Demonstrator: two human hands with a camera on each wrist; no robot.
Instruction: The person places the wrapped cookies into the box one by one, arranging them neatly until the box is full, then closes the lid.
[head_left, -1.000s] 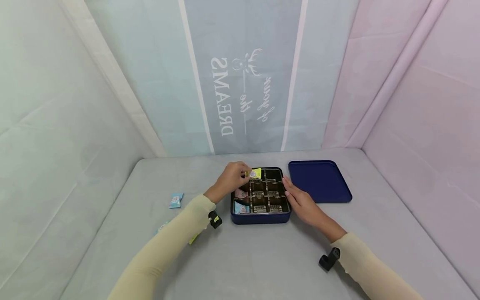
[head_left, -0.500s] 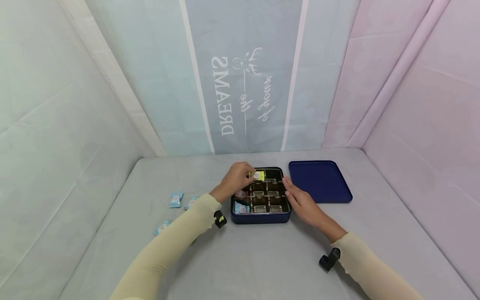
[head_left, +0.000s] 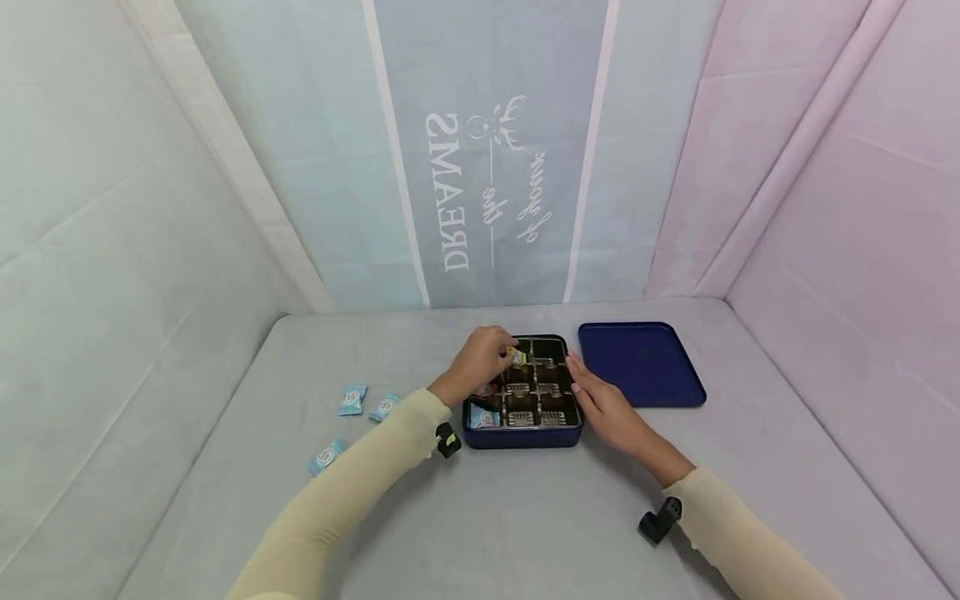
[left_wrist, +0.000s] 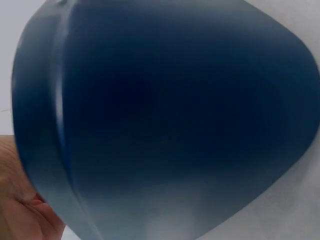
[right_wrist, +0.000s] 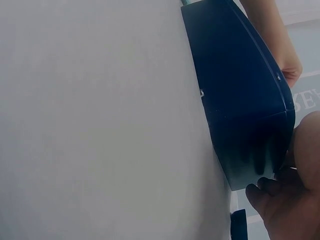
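Observation:
A dark blue tin stands uncovered on the cloth, its dark insert divided into several compartments. My left hand reaches over its left side and pinches a small yellow wrapped candy at the back middle compartment. In the front left compartment lies a blue wrapped candy. Behind it a reddish candy is partly hidden by the left hand, which also covers the back left corner. My right hand rests its extended fingers against the tin's right side; the right wrist view shows fingertips at the tin wall.
A dark blue lid lies to the right of the tin. Left of it are three blue wrapped candies: one farther back, one by the left sleeve, one nearer. Cloth walls surround the grey table surface.
My left hand has moved slightly right and lowered the yellow candy into the back middle compartment. Blue candies on the left have come into view from behind the sleeve. The right hand stays put.

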